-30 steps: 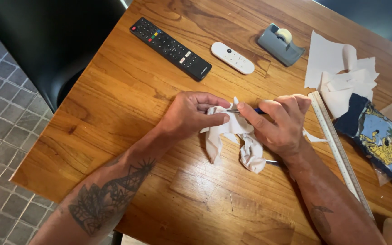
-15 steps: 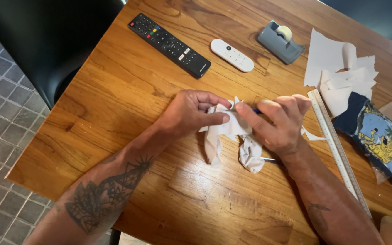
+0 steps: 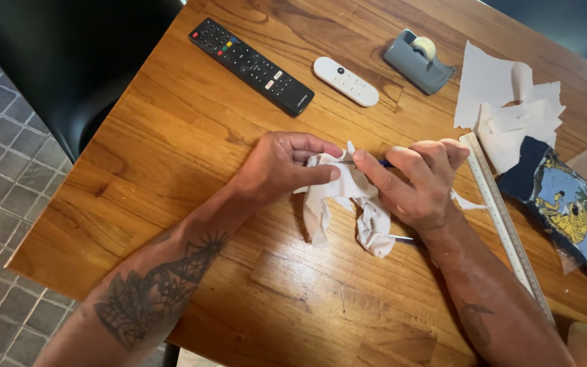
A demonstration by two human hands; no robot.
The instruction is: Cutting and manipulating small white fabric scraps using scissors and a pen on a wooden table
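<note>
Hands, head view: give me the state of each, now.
Left hand: closed, pinching the crumpled white cloth.
Right hand: closed on a thin blue-handled tool at the cloth.

Looks like a home, prob. living/dining rm: wooden table [image 3: 191,136] w/ TV remote [image 3: 251,66] upper centre, grey tiled floor [image 3: 1,177] at left.

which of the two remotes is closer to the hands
The small white remote. It lies just above the hands, while the long black remote sits farther up and to the left, toward the table edge.
</note>
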